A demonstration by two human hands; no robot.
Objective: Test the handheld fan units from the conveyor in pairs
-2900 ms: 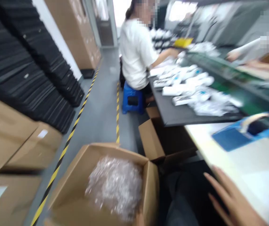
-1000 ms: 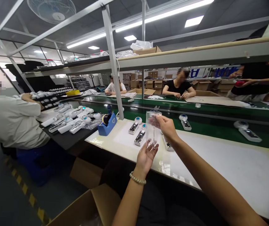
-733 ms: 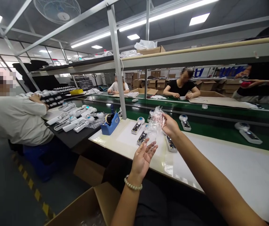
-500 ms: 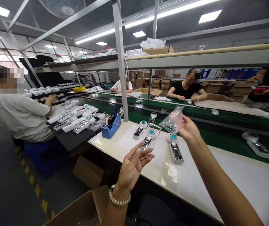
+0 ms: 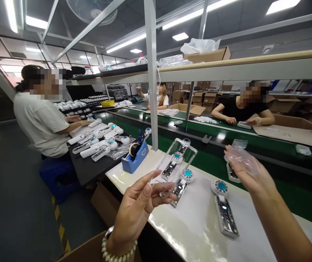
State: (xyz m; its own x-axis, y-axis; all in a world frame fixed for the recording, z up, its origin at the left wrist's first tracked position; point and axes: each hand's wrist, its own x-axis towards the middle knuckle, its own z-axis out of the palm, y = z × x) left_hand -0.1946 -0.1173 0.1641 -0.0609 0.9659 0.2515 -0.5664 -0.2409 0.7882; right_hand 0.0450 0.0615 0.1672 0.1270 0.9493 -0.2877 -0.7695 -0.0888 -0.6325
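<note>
The left hand [image 5: 138, 207] is grasping a clear cover [image 5: 190, 159] at its near end, thumb on one side and fingers on the other; this hold is probably leaving the rest of the cover unobstructed. The cover is tilting above the worktop [image 5: 190, 227], with white handheld fans [image 5: 188, 176] showing behind it. The right hand [image 5: 254, 178], well apart, is bearing a crumpled plastic bag [image 5: 243, 160]; since the bag is masking the fingers, whether that grip is closing cannot be told. Between the hands, a nearer fan [image 5: 226, 209] is lying with its opened handle facing up, likely for access to the circuit board. A tape dispenser [image 5: 135, 159] is standing at the worktop's left end, presumably within easy reach. A green belt [image 5: 284, 174] is extending along the far edge. At left, a co-worker [image 5: 43, 116] is sitting beside a black worktop [image 5: 86, 174] carrying more fans.
</note>
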